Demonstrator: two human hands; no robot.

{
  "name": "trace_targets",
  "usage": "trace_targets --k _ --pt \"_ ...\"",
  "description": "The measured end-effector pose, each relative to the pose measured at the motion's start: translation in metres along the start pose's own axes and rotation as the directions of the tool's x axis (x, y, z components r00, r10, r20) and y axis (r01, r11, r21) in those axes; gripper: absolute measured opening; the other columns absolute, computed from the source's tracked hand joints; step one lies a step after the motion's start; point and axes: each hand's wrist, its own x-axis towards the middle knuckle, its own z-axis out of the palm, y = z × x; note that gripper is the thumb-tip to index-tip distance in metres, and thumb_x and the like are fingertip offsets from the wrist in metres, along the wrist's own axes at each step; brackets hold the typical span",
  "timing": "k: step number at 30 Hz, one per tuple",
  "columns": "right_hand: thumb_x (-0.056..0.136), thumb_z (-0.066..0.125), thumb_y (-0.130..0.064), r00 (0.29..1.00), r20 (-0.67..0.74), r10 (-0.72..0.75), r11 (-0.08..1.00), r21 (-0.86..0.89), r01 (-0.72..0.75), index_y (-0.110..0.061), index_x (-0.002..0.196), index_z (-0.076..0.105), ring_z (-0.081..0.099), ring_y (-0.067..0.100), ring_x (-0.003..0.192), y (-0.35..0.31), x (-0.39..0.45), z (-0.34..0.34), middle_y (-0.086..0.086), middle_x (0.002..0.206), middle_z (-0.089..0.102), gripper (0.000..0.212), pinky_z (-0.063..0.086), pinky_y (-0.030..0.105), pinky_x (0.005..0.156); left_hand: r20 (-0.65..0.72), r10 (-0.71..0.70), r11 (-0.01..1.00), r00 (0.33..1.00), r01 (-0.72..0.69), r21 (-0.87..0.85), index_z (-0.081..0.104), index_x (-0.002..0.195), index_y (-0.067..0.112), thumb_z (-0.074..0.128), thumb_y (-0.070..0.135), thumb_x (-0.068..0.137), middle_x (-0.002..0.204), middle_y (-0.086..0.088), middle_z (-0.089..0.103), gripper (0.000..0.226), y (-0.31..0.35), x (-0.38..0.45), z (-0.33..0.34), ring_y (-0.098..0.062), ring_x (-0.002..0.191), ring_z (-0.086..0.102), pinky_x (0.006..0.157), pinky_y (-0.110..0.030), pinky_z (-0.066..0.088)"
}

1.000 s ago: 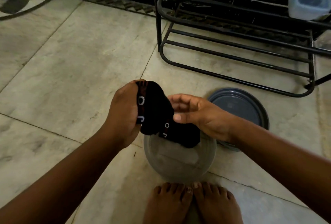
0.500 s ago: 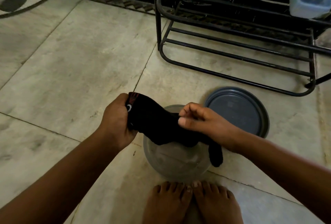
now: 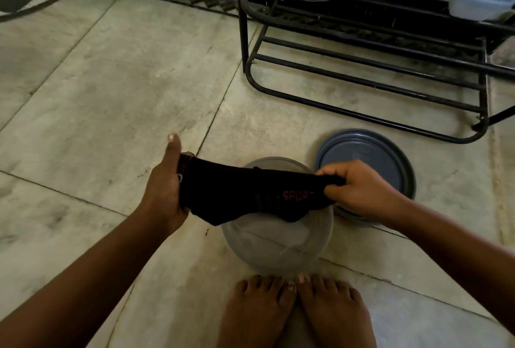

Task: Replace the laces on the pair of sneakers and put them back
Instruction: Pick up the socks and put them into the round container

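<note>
Sock (image 3: 250, 194): one, black | left hand (image 3: 164, 189), right hand (image 3: 359, 191): each gripping an end | bowl (image 3: 278, 244): one

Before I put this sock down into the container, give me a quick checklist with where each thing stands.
1. Left hand grips one end of the black sock: ok.
2. Right hand pinches the other end: ok.
3. Sock is stretched out flat between both hands: ok.
4. Clear container sits open right under the sock: ok.
5. Grey lid lies off, on the floor beside the container: ok.
6. Sneakers and laces ready nearby: cannot tell, none in view.
</note>
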Motion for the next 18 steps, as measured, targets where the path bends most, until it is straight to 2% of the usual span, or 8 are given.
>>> trace_targets --k 3,5,6,7,8,9,14,18 --pt "0.087 0.06 -0.002 0.985 0.002 0.173 0.9 0.407 -0.159 -0.006 0.093 0.067 0.066 0.017 0.067 0.001 -0.003 -0.005 0.012 0.081 0.069 0.009 0.055 0.027 0.056 0.086 -0.104 0.963 0.991 0.122 -0.239 0.061 0.088 0.027 0.049 0.035 0.077 0.074 0.007 0.067 0.019 -0.015 0.002 0.004 -0.021 0.055 0.063 0.045 -0.031 0.045" --pt "0.086 0.062 -0.004 0.982 -0.004 0.19 0.851 0.499 -0.163 -0.002 0.096 0.064 0.066 0.018 0.064 -0.004 -0.006 -0.004 0.014 0.083 0.068 0.01 0.054 0.024 0.05 0.166 -0.203 0.81 0.965 0.261 -0.525 0.056 0.096 0.026 0.05 0.032 0.082 0.079 0.008 0.068 0.016 -0.039 0.019 -0.03 -0.02 0.061 0.064 0.048 -0.036 0.051" --pt "0.085 0.063 -0.005 0.984 -0.001 0.178 0.837 0.527 -0.151 -0.002 0.096 0.064 0.067 0.017 0.064 -0.009 -0.007 -0.001 0.013 0.082 0.068 0.012 0.053 0.023 0.049 0.149 -0.182 0.74 0.972 0.235 -0.63 0.058 0.102 0.027 0.052 0.03 0.088 0.085 0.007 0.07 0.016 -0.038 0.032 -0.056 -0.017 0.068 0.066 0.054 -0.043 0.055" --pt "0.084 0.064 -0.005 0.987 0.011 0.16 0.826 0.546 -0.14 -0.002 0.097 0.064 0.068 0.017 0.065 -0.016 -0.009 0.002 0.012 0.084 0.069 0.013 0.053 0.022 0.049 0.075 -0.226 0.605 0.971 0.2 -0.771 0.061 0.105 0.025 0.054 0.028 0.093 0.09 0.007 0.071 0.015 -0.039 0.049 -0.079 -0.013 0.075 0.067 0.064 -0.047 0.058" --pt "0.084 0.065 -0.006 0.99 0.033 0.137 0.819 0.558 -0.132 -0.003 0.098 0.064 0.069 0.017 0.069 -0.022 -0.01 0.007 0.011 0.086 0.069 0.015 0.053 0.022 0.05 0.13 -0.381 0.271 0.915 0.245 -0.931 0.063 0.103 0.02 0.057 0.026 0.093 0.091 0.005 0.071 0.014 -0.044 0.066 -0.109 -0.012 0.079 0.067 0.069 -0.044 0.059" --pt "0.083 0.066 -0.006 0.991 0.058 0.119 0.817 0.561 -0.131 -0.005 0.1 0.064 0.07 0.017 0.075 -0.027 -0.012 0.012 0.011 0.09 0.07 0.017 0.054 0.022 0.053 0.228 -0.384 0.028 0.895 0.258 -0.966 0.064 0.1 0.015 0.06 0.022 0.09 0.09 0.001 0.071 0.012 -0.044 0.076 -0.137 -0.013 0.081 0.068 0.07 -0.038 0.059" --pt "0.084 0.066 -0.005 0.997 0.053 -0.047 0.946 0.322 0.028 -0.025 0.114 0.058 0.065 0.012 0.098 -0.044 -0.021 0.034 0.001 0.11 0.063 0.037 0.055 0.032 0.085 0.206 -0.355 -0.019 0.912 0.213 -0.977 0.063 0.106 0.01 0.067 0.021 0.076 0.102 -0.008 0.072 0.033 -0.01 0.071 -0.17 -0.02 0.094 0.07 0.078 -0.036 0.058" --pt "0.089 0.055 -0.002 0.987 0.067 -0.145 0.983 0.126 0.136 -0.022 0.126 0.053 0.051 0.004 0.105 -0.046 -0.026 0.04 -0.006 0.119 0.046 0.043 0.045 0.018 0.094 0.226 -0.324 -0.023 0.918 0.232 -0.973 0.064 0.108 0.01 0.068 0.028 0.07 0.102 -0.005 0.073 0.043 -0.013 0.072 -0.178 -0.017 0.095 0.07 0.08 -0.032 0.058"
